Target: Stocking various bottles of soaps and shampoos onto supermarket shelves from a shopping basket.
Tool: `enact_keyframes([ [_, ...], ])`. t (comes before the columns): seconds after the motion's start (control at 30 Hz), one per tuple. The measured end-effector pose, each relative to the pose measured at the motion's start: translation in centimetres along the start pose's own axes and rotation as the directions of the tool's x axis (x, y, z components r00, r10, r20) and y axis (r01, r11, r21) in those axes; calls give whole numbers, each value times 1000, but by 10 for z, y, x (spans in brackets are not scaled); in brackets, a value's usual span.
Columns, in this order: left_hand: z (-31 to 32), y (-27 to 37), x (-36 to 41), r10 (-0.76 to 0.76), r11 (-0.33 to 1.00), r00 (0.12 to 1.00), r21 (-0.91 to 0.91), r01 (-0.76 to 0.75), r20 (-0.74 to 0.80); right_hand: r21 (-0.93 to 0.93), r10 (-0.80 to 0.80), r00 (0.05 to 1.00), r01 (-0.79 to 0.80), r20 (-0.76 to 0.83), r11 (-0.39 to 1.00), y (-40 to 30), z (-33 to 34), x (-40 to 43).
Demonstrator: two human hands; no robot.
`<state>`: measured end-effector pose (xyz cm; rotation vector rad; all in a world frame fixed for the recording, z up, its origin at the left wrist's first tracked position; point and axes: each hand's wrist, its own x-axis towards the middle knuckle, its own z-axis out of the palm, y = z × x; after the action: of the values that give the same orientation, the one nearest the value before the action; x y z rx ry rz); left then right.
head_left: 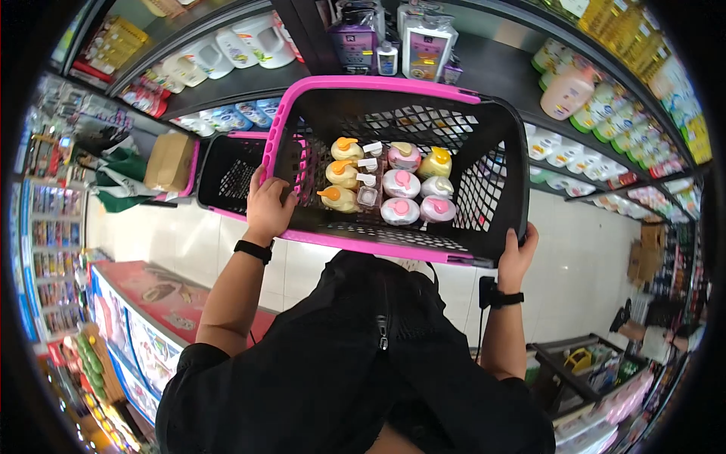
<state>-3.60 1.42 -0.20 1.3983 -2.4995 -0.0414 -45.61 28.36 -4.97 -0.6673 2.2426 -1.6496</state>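
Note:
Both hands hold a black plastic shopping basket (493, 142) with a pink handle and rim. My left hand (269, 205) grips its left end over the pink edge. At the lower right corner, my right hand (518, 252) is closed around the black rim. Inside stand several pump bottles: cream ones with orange pumps (342, 173), clear square ones with white pumps (368, 180), white and pink ones with pink pumps (401, 183), and a yellow bottle (435, 163). The bottles are grouped toward the basket's left and middle.
A second black basket (227, 170) sits beyond the left end, near a cardboard box (169, 163). Shelves ahead carry white jugs (266, 41), boxed sets (428, 48) and a large peach bottle (569, 93). A red-topped freezer (164, 292) stands at left. A person (646, 335) is at far right.

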Motion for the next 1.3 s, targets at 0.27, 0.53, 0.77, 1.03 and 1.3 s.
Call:
enact_keyframes([
  [0.27, -3, 8, -1, 30, 999, 999, 19, -30, -21, 36, 11, 993, -15, 116, 999, -11, -7, 6],
  [0.53, -1, 2, 3, -23, 1000, 1000, 4, 23, -1, -446, -284, 853, 480, 438, 755, -58, -32, 53],
  [0.77, 0, 1, -6, -59, 993, 997, -102, 54, -44, -116, -464, 576, 701, 673, 703, -164, 57, 93],
  [1.03, 0, -4, -15, -97, 963, 989, -261, 64, -115, -421, 546, 267, 889, 794, 178, -10, 187, 100],
  [1.3, 1, -12, -10, -81, 948, 989, -317, 37, -127, -619, 517, 435, 742, 737, 257, 32, 193, 91],
])
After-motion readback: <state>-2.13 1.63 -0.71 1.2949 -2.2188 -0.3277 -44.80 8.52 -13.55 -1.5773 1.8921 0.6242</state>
